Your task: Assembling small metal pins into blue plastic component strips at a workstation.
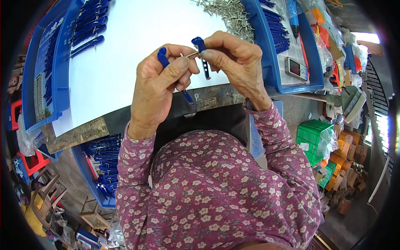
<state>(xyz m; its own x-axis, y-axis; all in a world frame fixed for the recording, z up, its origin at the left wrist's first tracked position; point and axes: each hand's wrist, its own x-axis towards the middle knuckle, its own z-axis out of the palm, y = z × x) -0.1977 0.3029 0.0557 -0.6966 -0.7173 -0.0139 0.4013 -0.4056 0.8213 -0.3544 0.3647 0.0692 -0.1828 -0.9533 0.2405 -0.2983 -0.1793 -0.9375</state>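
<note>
Both my hands meet above the white tabletop near its front edge. My left hand (155,85) is closed around a slim blue handle piece (163,57), its rounded tip pointing up and its lower end showing below the fingers. In a pinch, my right hand (241,62) grips a second piece, a blue hooked handle (199,43) with a dark strip with holes (205,68) hanging beneath. Between the fingertips of both hands lies a thin metal pin (191,54); which fingers bear it is partly hidden. Loose silver rivet-like pins (233,17) are heaped beyond my right hand.
Blue handle pieces (89,25) lie in a row at the far left, beside a blue tray (63,83). Another blue tray (273,73) at right holds more pieces, a mobile phone (296,68) and a marker (294,25). A green crate (312,135) stands low on the right.
</note>
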